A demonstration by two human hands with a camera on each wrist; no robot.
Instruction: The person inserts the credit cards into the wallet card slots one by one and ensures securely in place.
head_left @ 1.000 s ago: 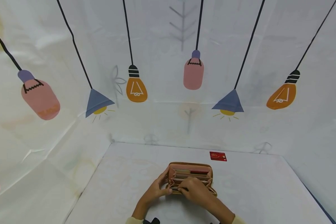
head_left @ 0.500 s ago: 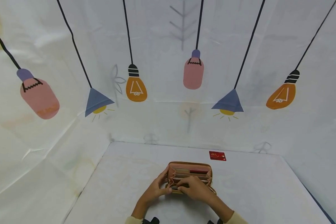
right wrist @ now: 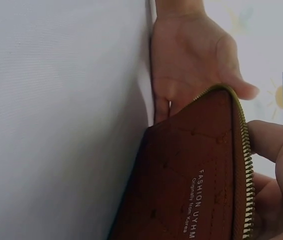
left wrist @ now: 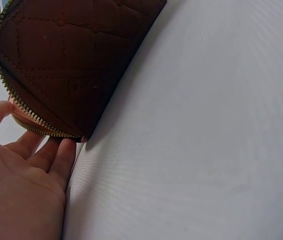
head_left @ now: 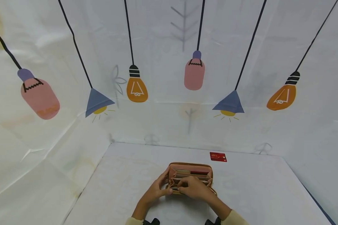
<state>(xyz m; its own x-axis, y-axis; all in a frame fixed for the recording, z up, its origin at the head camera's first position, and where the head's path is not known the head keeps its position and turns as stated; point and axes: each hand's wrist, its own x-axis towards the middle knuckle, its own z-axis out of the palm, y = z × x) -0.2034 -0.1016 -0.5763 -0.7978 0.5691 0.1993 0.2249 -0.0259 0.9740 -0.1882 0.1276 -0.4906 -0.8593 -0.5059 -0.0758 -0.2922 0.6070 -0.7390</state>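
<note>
An unzipped brown wallet [head_left: 192,168] with pink lining and several card slots lies open on the white table, its gold zipper teeth showing in both wrist views. My left hand [head_left: 157,188] grips its left end, thumb on the near rim and fingers around the side. Over the near half, my right hand [head_left: 195,188] has curled fingers reaching inside; in the right wrist view its thumb [right wrist: 269,140] touches the zipper rim. Whether those fingers also pinch a card is hidden. Printed lettering marks the wallet's outer face [right wrist: 194,175].
A red card [head_left: 218,157] lies flat on the table [head_left: 129,165], beyond the wallet and to its right. Behind the table rises a white sheet wall [head_left: 163,125] printed with hanging lamps. Another sheet wall stands at the left.
My right hand has shifted slightly to the left and farther into the wallet, its fingers more curled. A dark strip seen by its fingers earlier is now mostly covered. The left hand keeps its grip.
</note>
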